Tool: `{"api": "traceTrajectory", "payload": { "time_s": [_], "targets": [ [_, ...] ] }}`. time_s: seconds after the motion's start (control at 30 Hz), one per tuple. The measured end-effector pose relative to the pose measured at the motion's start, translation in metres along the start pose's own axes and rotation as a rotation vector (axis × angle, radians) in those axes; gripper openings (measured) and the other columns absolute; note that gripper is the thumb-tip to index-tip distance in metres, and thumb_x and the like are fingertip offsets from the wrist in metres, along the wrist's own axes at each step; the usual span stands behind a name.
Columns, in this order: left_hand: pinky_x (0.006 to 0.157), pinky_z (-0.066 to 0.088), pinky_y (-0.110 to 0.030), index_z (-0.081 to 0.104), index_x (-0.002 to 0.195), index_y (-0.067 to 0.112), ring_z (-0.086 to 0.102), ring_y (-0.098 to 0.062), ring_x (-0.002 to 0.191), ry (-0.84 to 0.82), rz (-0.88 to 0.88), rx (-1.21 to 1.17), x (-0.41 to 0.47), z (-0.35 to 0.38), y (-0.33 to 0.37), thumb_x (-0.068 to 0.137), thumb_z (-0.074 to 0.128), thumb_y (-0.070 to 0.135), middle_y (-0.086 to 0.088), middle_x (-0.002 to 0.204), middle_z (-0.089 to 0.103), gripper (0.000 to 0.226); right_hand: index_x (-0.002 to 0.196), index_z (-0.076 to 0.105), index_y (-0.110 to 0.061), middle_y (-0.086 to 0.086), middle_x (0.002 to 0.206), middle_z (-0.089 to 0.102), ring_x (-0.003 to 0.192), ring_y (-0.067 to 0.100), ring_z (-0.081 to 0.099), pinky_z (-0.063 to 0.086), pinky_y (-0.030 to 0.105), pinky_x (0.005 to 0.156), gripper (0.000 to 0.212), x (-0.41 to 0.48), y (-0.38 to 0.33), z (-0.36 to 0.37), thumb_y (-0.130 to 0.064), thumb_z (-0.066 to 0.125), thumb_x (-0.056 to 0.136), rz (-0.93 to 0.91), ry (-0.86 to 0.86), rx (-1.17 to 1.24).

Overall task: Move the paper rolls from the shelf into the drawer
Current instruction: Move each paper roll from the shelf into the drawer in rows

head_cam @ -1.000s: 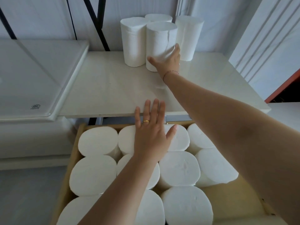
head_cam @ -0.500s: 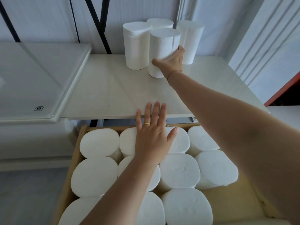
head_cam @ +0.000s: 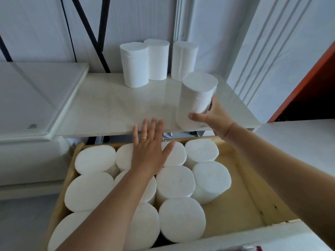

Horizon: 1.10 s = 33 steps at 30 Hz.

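My right hand grips a white paper roll near its bottom and holds it upright over the front right of the pale shelf. Three more white rolls stand upright at the back of the shelf. Below, the open wooden drawer is packed with several upright white rolls, with bare floor along its right side. My left hand lies flat with straight fingers on the rolls at the back of the drawer, fingertips near the shelf's front edge.
A white slab lies level with the shelf on the left. Black bars lean against the white wall behind. An orange-edged dark opening is at the right, above a white ledge.
My right hand closed around the front roll at the back of the shelf, lifted it and drew it toward me to the shelf's front right. My left hand stayed on the drawer rolls.
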State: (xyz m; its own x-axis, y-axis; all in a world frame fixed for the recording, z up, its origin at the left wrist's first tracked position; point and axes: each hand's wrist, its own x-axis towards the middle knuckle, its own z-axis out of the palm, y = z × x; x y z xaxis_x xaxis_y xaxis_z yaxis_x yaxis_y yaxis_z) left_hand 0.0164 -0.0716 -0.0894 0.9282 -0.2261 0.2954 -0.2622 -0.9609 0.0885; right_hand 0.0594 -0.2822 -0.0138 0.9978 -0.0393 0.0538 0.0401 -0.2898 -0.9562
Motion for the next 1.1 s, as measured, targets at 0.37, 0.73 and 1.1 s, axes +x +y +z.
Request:
{"api": "traceTrajectory", "payload": {
  "time_s": [0.37,0.73,1.1],
  "targets": [
    [0.107,-0.026,-0.040,-0.001,0.150,0.022,-0.013,-0.016,0.144,-0.038,0.028,0.004,-0.004,-0.003,0.004,0.082,-0.006,0.067,0.004,0.159,-0.004,0.082,0.136,0.043,-0.016,0.008,0.124,0.063,0.116,0.022,0.061,0.051,0.044,0.099,0.092,-0.092,0.011,-0.088,-0.028,0.082,0.053,-0.012,-0.151,-0.024],
    [0.113,-0.017,-0.028,-0.007,0.149,0.028,-0.026,-0.001,0.137,-0.301,0.410,-0.169,-0.026,0.006,0.044,0.092,0.013,0.062,0.011,0.156,-0.017,0.069,0.142,0.026,-0.026,0.000,0.126,0.054,0.119,0.018,0.053,0.047,0.045,0.104,0.098,-0.112,0.059,-0.109,-0.018,0.082,0.061,0.131,-0.281,-0.255],
    [0.112,-0.018,-0.026,-0.006,0.149,0.030,-0.026,0.002,0.135,-0.304,0.411,-0.167,-0.026,0.004,0.043,0.092,0.011,0.062,0.016,0.152,-0.020,0.068,0.145,0.017,-0.023,0.000,0.138,0.042,0.126,0.011,0.039,0.037,0.015,0.105,0.104,-0.106,0.080,-0.094,-0.012,0.079,0.062,0.154,-0.418,-0.275]
  ]
}}
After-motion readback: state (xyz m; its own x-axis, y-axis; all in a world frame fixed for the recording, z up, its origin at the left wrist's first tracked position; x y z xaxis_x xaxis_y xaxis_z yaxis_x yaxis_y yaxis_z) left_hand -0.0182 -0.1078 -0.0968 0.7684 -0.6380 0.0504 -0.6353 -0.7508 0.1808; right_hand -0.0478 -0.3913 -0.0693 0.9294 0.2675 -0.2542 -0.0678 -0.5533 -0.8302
